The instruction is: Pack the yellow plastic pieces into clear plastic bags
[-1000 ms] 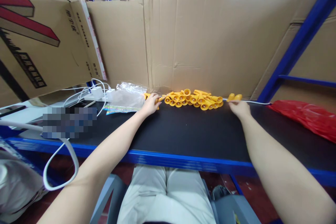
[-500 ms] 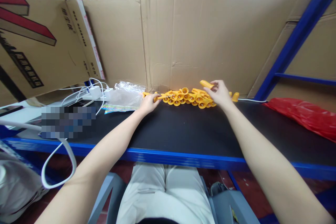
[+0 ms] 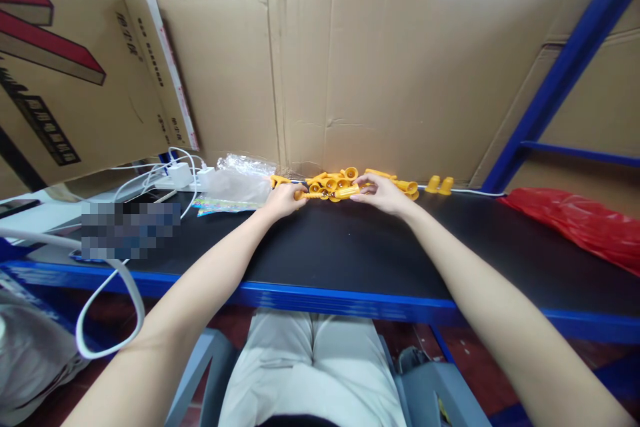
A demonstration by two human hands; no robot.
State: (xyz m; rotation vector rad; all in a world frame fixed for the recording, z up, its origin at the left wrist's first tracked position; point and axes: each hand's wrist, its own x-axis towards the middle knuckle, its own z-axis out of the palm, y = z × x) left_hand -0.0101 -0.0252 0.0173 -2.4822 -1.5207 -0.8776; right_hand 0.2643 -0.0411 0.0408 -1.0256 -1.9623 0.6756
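My left hand point(image 3: 286, 200) is closed around a small yellow piece point(image 3: 300, 195) that has a thin shaft pointing right. Between finger and thumb, my right hand point(image 3: 384, 195) pinches a yellow flared plastic tube point(image 3: 349, 192), lying level, its left end close to the tip of that shaft. Whether the two touch, I cannot tell. Just behind both hands is a pile of similar yellow flared tubes point(image 3: 351, 173), many with their round mouths facing me; my right hand hides some of it. Two yellow cup-shaped pieces point(image 3: 439, 185) stand upright to the right.
A clear plastic bag point(image 3: 240, 185) lies left of the pile. White chargers and cables point(image 3: 180, 175) and a blurred-out object point(image 3: 131, 230) are farther left. A red plastic bag point(image 3: 575, 223) lies at the right. Cardboard point(image 3: 400, 73) walls the back of the black tabletop point(image 3: 345, 250).
My right hand has moved left and slightly down, bringing its yellow tube close to my left hand. A second upright cup-shaped piece now shows at the right. My left hand has hardly moved.
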